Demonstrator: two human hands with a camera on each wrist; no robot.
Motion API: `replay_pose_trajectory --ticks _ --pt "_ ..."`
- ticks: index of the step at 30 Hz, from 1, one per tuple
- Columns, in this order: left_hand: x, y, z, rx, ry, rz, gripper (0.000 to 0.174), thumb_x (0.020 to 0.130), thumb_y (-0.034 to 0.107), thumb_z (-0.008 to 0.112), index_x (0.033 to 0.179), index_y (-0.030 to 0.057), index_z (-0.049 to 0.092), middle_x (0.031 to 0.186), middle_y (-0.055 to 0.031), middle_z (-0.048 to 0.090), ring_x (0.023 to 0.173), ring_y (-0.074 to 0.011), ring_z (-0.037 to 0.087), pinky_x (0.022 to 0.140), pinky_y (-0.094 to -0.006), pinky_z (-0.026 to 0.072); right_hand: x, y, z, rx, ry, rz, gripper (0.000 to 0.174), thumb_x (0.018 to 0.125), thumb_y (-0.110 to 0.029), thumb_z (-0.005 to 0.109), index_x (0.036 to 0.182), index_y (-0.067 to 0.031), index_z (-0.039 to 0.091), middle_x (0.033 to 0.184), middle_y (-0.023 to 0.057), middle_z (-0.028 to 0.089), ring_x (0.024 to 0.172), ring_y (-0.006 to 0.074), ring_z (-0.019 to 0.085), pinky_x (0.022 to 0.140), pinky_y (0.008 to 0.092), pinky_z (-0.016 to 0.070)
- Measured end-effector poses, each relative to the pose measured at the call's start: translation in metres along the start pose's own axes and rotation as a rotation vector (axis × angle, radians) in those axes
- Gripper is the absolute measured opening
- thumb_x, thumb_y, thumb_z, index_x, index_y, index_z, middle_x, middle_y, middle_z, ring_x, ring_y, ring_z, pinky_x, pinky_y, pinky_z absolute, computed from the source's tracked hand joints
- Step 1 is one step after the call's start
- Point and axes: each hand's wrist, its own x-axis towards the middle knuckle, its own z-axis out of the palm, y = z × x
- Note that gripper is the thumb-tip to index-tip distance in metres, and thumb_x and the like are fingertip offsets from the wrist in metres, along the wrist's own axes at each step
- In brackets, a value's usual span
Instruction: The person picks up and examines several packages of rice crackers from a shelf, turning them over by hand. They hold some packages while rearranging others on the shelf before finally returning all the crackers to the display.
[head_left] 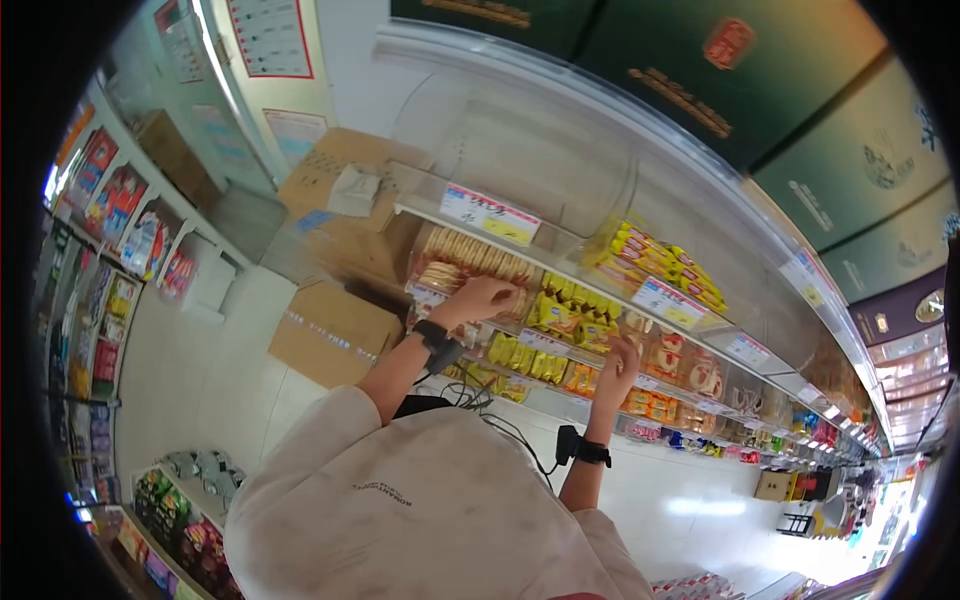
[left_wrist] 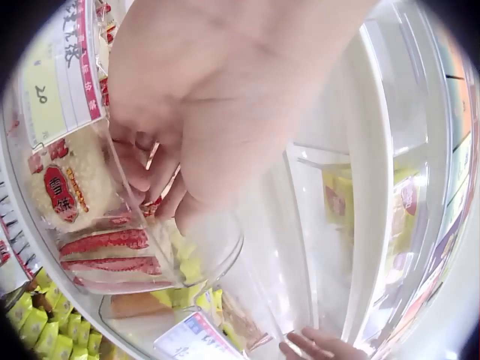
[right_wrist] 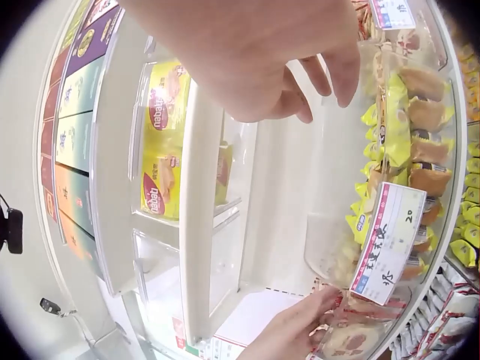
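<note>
Right hand (head_left: pixel 617 365) is raised at the shelf's (right_wrist: pixel 202 225) front edge, fingers (right_wrist: pixel 330 71) loosely apart and holding nothing. Left hand (head_left: pixel 487 298) is nearer. Its fingers (left_wrist: pixel 154 169) curl into the clear bin (left_wrist: pixel 217 255), with the cracker packets (left_wrist: pixel 67 180) just below. Grip cannot be confirmed.

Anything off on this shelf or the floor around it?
Nothing looks spilled or damaged. Two things stand out: cardboard boxes sit on the aisle floor at the shelf end, and the clear top bin beside the yellow packs looks empty. The cracker packets by the left hand lie in order.
</note>
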Motion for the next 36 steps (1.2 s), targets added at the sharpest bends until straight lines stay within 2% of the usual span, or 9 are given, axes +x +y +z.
replay_pose_trajectory --ticks 3,6,7,10,16,25,28,31,36 --pt "-0.008 -0.009 0.001 -0.175 0.129 0.190 0.030 0.093 0.020 0.064 0.120 0.0060 0.067 0.103 -0.0181 0.069 0.091 -0.0263 0.068 0.080 -0.0371 0.0544 -0.007 -0.014 0.012 0.021 -0.101 -0.004 0.016 0.096 -0.005 0.060 0.110 -0.0055 0.068 0.116 0.0129 0.067 0.108 0.0234 0.064 0.090 0.0350 0.0509" --pt "-0.027 -0.009 -0.018 -0.286 0.272 0.119 0.032 0.094 0.019 0.063 0.120 -0.0001 0.063 0.105 -0.0216 0.067 0.091 -0.0253 0.069 0.081 -0.0375 0.0541 -0.009 -0.059 0.035 -0.116 -0.401 -0.162 0.020 0.094 -0.004 0.060 0.112 -0.0019 0.067 0.118 0.0193 0.067 0.112 0.0294 0.064 0.089 0.0400 0.0536" --pt "-0.038 -0.014 -0.028 -0.142 0.250 0.067 0.044 0.096 0.023 0.064 0.132 -0.0006 0.057 0.121 -0.0207 0.061 0.110 -0.0310 0.063 0.091 -0.0415 0.0512 -0.011 -0.065 0.051 -0.142 -0.429 -0.246 0.021 0.092 -0.005 0.063 0.113 -0.0016 0.067 0.117 0.0204 0.067 0.113 0.0315 0.064 0.094 0.0429 0.0516" --pt "-0.057 -0.004 -0.038 0.371 0.321 -0.158 0.056 0.093 0.035 0.067 0.138 0.0046 0.054 0.131 -0.0263 0.057 0.124 -0.0420 0.055 0.102 -0.0459 0.0467 -0.010 -0.088 0.097 -0.337 -0.507 -0.609 0.031 0.091 -0.019 0.068 0.115 0.0014 0.067 0.118 0.0206 0.067 0.116 0.0341 0.062 0.114 0.0504 0.0369" --pt "-0.068 -0.026 -0.001 0.604 0.203 -0.067 0.077 0.081 0.045 0.075 0.148 0.0169 0.049 0.152 -0.0352 0.033 0.141 -0.0594 0.028 0.111 -0.0589 0.0364 -0.028 -0.061 0.141 -0.699 -0.604 -0.735 0.055 0.090 -0.042 0.068 0.117 0.0065 0.066 0.121 0.0195 0.066 0.120 0.0302 0.061 0.121 0.0594 0.0174" --pt "-0.074 -0.031 -0.002 0.522 0.245 0.024 0.081 0.074 0.031 0.083 0.145 0.0122 0.049 0.157 -0.0326 0.026 0.144 -0.0552 0.025 0.114 -0.0578 0.0333 -0.009 -0.081 0.153 -0.783 -0.792 -0.466 0.042 0.090 -0.035 0.069 0.112 0.0007 0.068 0.122 0.0151 0.065 0.110 0.0333 0.062 0.118 0.0575 0.0266" --pt "-0.071 -0.027 -0.013 0.494 0.193 -0.003 0.082 0.074 0.034 0.082 0.147 0.0141 0.048 0.156 -0.0325 0.028 0.144 -0.0544 0.028 0.112 -0.0558 0.0373 -0.006 -0.093 0.143 -0.381 -0.872 -0.106 0.038 0.091 -0.033 0.068 0.115 -0.0022 0.068 0.126 0.0160 0.064 0.114 0.0356 0.061 0.116 0.0542 0.0311" --pt "-0.072 -0.024 -0.021 0.467 0.188 -0.007 0.083 0.074 0.036 0.081 0.147 0.0145 0.049 0.156 -0.0322 0.030 0.143 -0.0541 0.030 0.110 -0.0552 0.0403 -0.019 -0.096 0.135 -0.345 -0.639 -0.347 0.041 0.091 -0.032 0.068 0.121 -0.0033 0.067 0.131 0.0191 0.062 0.121 0.0380 0.058 0.115 0.0516 0.0334" --pt "-0.075 -0.017 -0.016 0.515 0.248 0.100 0.084 0.072 0.029 0.083 0.144 0.0080 0.047 0.152 -0.0352 0.032 0.138 -0.0575 0.034 0.106 -0.0574 0.0417 -0.045 -0.080 0.129 -0.568 -0.572 -0.550 0.058 0.087 -0.039 0.072 0.132 -0.0032 0.061 0.130 0.0200 0.062 0.126 0.0365 0.055 0.114 0.0522 0.0349"
